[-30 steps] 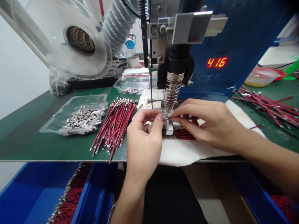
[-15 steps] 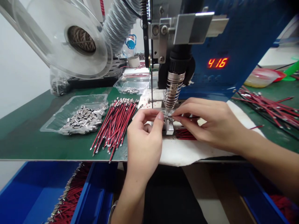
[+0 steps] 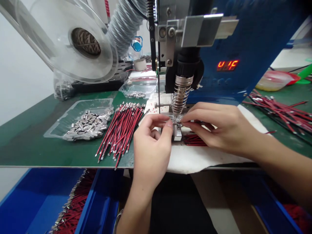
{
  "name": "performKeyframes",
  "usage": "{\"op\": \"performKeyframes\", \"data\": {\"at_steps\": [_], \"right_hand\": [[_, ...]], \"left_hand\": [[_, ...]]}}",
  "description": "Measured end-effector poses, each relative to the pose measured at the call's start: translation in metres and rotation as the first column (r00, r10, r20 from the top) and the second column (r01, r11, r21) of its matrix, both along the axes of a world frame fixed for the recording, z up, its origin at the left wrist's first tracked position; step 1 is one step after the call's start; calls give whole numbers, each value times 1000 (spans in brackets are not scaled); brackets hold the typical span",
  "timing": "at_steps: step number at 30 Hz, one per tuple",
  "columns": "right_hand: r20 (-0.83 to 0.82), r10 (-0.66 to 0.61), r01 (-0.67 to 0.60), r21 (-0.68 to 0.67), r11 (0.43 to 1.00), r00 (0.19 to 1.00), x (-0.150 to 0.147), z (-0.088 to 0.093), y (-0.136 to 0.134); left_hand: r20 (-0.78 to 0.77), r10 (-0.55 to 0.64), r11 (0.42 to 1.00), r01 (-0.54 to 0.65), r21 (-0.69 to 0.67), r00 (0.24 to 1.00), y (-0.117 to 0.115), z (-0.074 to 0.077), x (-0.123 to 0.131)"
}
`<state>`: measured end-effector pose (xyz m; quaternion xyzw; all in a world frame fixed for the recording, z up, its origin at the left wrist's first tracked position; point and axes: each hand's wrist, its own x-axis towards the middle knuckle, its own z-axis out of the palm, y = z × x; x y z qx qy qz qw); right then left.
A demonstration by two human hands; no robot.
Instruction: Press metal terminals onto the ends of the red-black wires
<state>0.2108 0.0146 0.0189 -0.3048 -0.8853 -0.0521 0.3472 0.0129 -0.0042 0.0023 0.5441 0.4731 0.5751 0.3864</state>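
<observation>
My left hand is closed in a pinch at the left side of a small metal fixture. Whatever lies between its thumb and forefinger is hidden. From the other side, my right hand pinches a thin wire whose near end reaches the fixture. Most of that wire is covered by the fingers. Directly above the fingertips stands the machine's spring-wrapped head. Several red and black wires lie under my right hand on a white cloth.
Left of my hands lies a bundle of red-black wires with metal ends. Beyond it, a clear tray holds small metal barrels. More wires lie at right. A clear hood hangs upper left; blue bins sit below the table edge.
Both hands keep their pinch at the fixture, with barely any movement. The lit segments of the red display look different. The whole view has shifted very slightly.
</observation>
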Motion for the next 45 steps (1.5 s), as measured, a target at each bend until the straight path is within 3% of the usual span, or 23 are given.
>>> {"op": "performKeyframes", "data": {"at_steps": [7,16,45], "right_hand": [[-6,27,-27,16,1000,1000,1,1,0],[-9,-44,44,22,999,999,-2,2,-2],[-9,-76,75,-18,997,997,-4,1,-3]], "left_hand": [[-5,4,1000,-4,1,1000,0,-1,-1],[-4,-2,1000,2,-5,1000,0,0,0],[-8,-8,1000,8,3,1000,-1,0,0]]}}
